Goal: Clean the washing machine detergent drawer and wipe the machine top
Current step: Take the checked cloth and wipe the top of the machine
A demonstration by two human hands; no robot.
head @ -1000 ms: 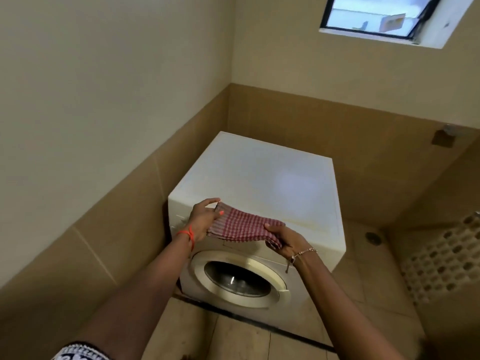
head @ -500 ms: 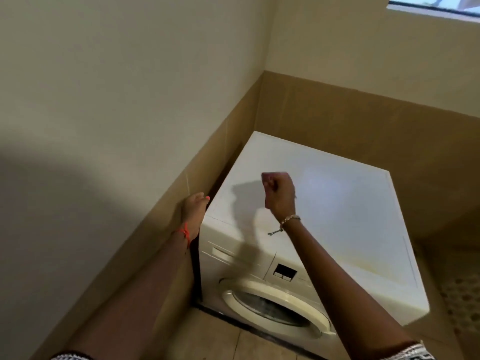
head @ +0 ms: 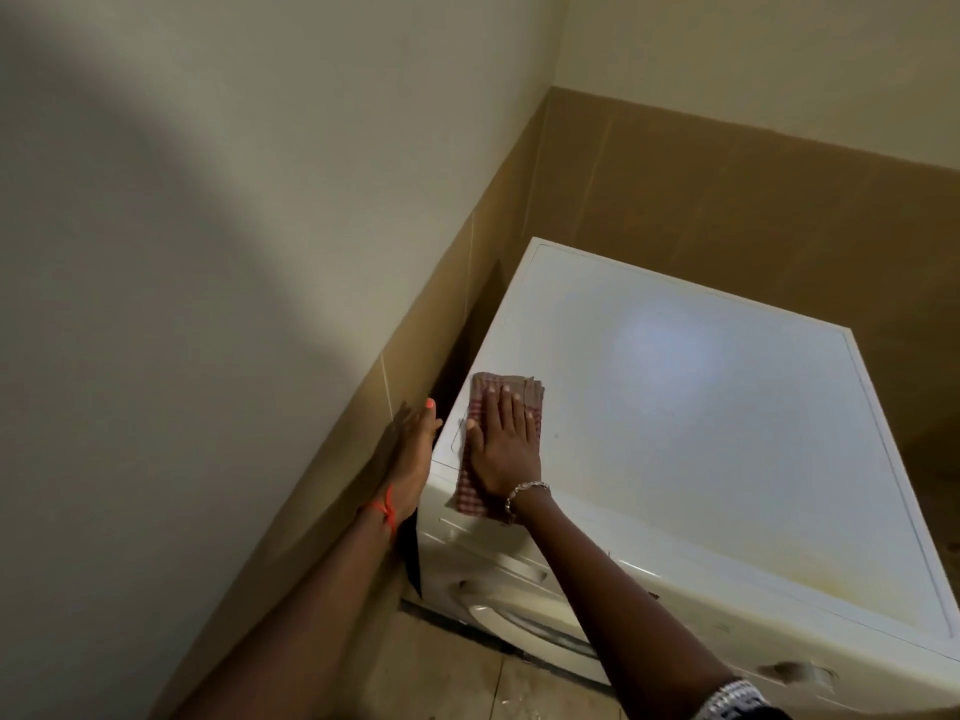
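Note:
A white front-loading washing machine [head: 701, 439] stands in the room's corner, its flat top facing me. A folded red-and-white checked cloth [head: 511, 389] lies on the top's near left corner. My right hand [head: 506, 444] lies flat on the cloth, fingers spread, pressing it down. My left hand [head: 413, 449] rests against the machine's left side edge, fingers straight, holding nothing. The detergent drawer front [head: 488, 556] shows just below the top at the left, shut. The round door [head: 519, 610] is partly hidden by my right arm.
A tan tiled wall [head: 727, 200] runs close behind the machine and along its left, leaving a narrow dark gap [head: 467, 330] on the left. Beige floor tiles [head: 452, 683] lie in front of the machine.
The cloth was held between both hands, then bunched in my raised right fist. Now it lies on the top under my flat right hand. My left hand went to the machine's left side.

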